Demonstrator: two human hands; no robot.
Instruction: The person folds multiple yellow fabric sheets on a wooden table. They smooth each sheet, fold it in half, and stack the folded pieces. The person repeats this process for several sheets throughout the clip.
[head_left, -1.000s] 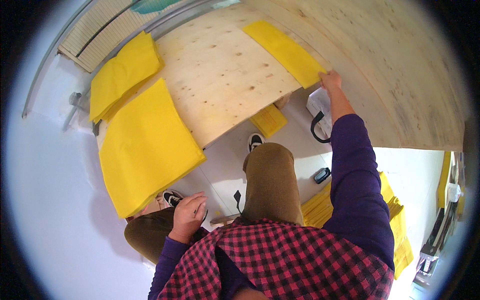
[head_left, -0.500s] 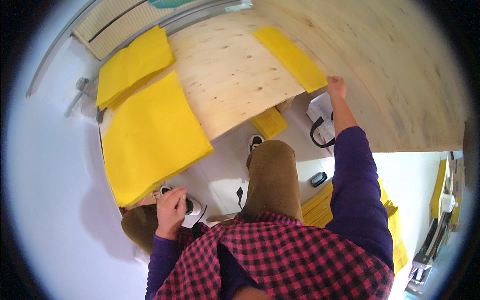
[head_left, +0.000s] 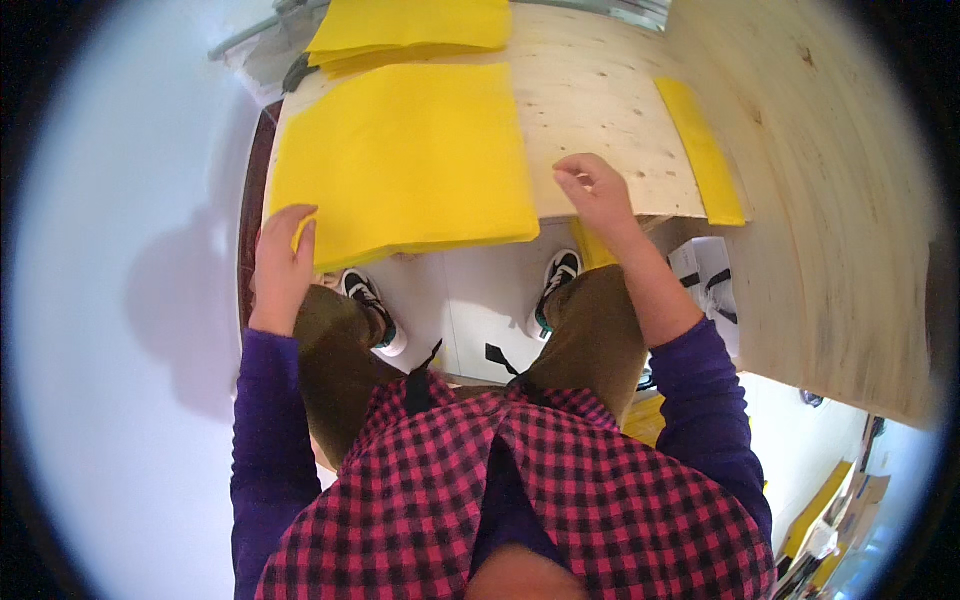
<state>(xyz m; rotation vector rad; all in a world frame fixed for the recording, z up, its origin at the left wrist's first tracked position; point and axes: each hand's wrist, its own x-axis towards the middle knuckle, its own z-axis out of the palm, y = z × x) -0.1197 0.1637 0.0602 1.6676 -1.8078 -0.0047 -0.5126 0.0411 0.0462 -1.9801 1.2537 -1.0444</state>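
A big stack of yellow sheets (head_left: pixel 405 160) lies on the plywood table (head_left: pixel 600 110), its near edge hanging slightly over the table's front. My left hand (head_left: pixel 283 258) holds the stack's near-left corner, fingers laid over the top sheet. My right hand (head_left: pixel 592 190) hovers over bare plywood just right of the stack, near the table's front edge, with its fingers curled in and nothing visible in them. Both arms wear purple sleeves.
A second yellow stack (head_left: pixel 410 25) lies at the table's far edge, and a folded yellow strip (head_left: pixel 705 150) to the right. A white box with black straps (head_left: pixel 705 280) stands on the floor by my right knee. More yellow sheets (head_left: pixel 650 415) lie beside it.
My left hand rose from my knee to the corner of the yellow stack. My right hand left the folded strip and came back to the table's front edge. The view swung over the table.
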